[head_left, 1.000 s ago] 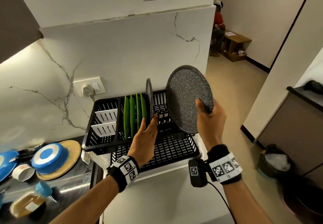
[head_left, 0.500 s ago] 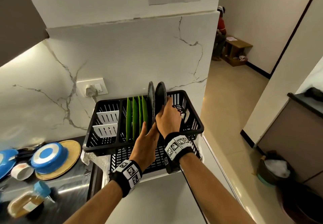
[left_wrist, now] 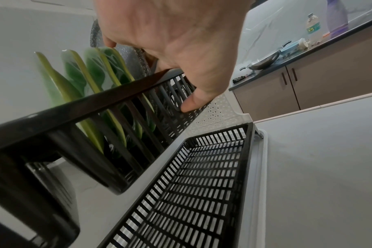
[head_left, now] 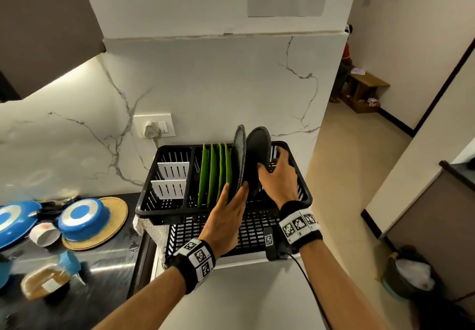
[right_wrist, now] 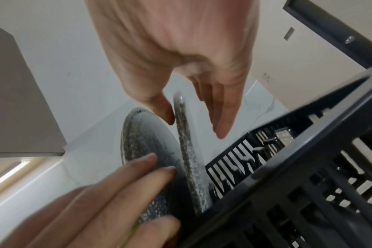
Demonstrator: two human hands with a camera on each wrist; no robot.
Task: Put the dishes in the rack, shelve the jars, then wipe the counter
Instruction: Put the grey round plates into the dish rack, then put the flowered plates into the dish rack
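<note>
A black dish rack [head_left: 164,208] stands on the white counter and holds several green plates [head_left: 211,172] on edge. To their right stand two grey speckled plates. My left hand [head_left: 235,193] rests straight fingers [right_wrist: 138,167] against the first grey plate [head_left: 238,160], with its thumb [left_wrist: 189,105] over the rack's front wall. My right hand [head_left: 271,162] holds the second grey plate [head_left: 257,149], which sits in the rack. Its thumb [right_wrist: 166,112] is on the near face and its fingers [right_wrist: 221,124] are behind the rim [right_wrist: 184,134].
A low black tray [head_left: 252,232] lies in front of the rack. On the dark counter at left are blue bowls [head_left: 82,217] on a woven mat [head_left: 115,214], a cup [head_left: 43,234] and a blue-lidded jar [head_left: 46,278]. A bin [head_left: 408,275] stands on the floor at right.
My right hand has brought the second grey plate down from the air into the rack, beside the first one. My left hand has stayed against the first grey plate.
</note>
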